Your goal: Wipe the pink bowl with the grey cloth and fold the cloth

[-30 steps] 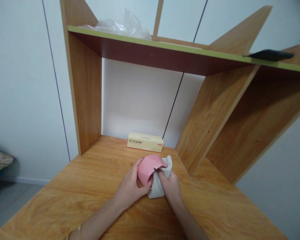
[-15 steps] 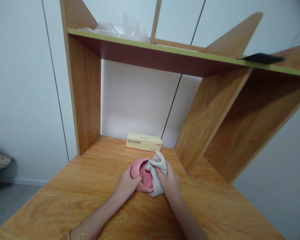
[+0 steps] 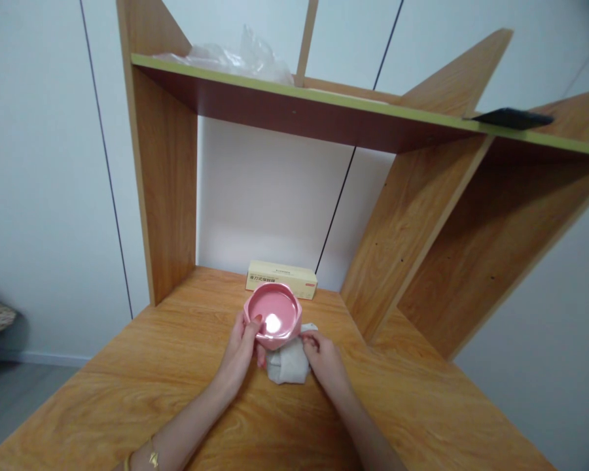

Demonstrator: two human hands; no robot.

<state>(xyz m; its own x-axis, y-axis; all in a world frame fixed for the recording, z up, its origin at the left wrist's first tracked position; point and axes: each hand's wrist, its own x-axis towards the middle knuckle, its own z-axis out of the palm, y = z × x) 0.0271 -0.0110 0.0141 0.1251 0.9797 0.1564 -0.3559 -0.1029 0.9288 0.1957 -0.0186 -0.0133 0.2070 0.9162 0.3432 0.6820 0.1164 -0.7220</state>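
Note:
A pink faceted bowl (image 3: 273,313) is held upright just above the wooden desk (image 3: 177,366), its glossy inside facing me. My left hand (image 3: 241,343) grips its near left rim, thumb over the edge. A crumpled grey-white cloth (image 3: 287,363) lies on the desk beneath and in front of the bowl. My right hand (image 3: 321,353) is closed on the cloth's right side, fingers curled down onto it.
A long cream box (image 3: 281,279) lies at the back of the desk against the white wall. A wooden upright (image 3: 167,190) stands left, slanted panels rise right. The shelf (image 3: 324,98) overhead carries a clear plastic bag (image 3: 235,55) and a flat black object (image 3: 510,118).
The bowl was tipped with the cloth rubbing it; it now sits upright in my left hand, and the cloth has dropped to the desk under my right hand.

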